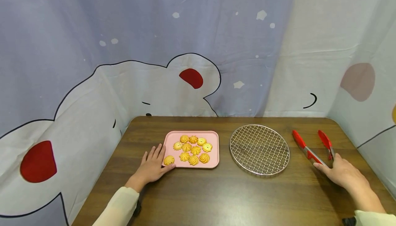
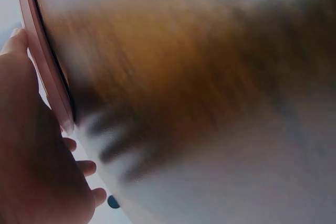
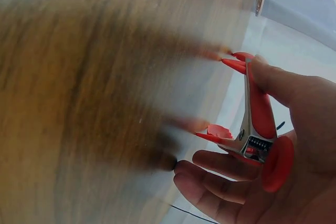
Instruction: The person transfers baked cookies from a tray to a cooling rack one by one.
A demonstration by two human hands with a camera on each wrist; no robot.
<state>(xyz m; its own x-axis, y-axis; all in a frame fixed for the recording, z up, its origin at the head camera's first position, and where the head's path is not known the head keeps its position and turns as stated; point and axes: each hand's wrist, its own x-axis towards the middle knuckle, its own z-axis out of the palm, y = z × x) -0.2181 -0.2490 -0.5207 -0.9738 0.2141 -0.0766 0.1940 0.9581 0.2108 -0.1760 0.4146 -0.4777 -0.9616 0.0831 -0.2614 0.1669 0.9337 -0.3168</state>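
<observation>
A pink tray (image 1: 214, 159) lies on the table, holding several golden cookies (image 1: 195, 150) of swirled and flower shapes. Against its left end rests my left hand (image 1: 152, 167), fingers spread and straight, the thumb at the near left corner. In the left wrist view that thumb touches the tray rim (image 2: 48, 69). My right hand (image 1: 348, 174) holds red-tipped metal tongs (image 1: 313, 156) at the table's right side, their arms spread apart and pointing away from me. The right wrist view shows the thumb on one red grip of the tongs (image 3: 260, 103); the other fingers lie below, loosely curled.
Between the tray and the tongs sits a round wire rack (image 1: 259, 150) on the brown wooden table (image 1: 216, 195). A printed curtain (image 1: 241, 47) hangs behind the table's far edge and along both sides.
</observation>
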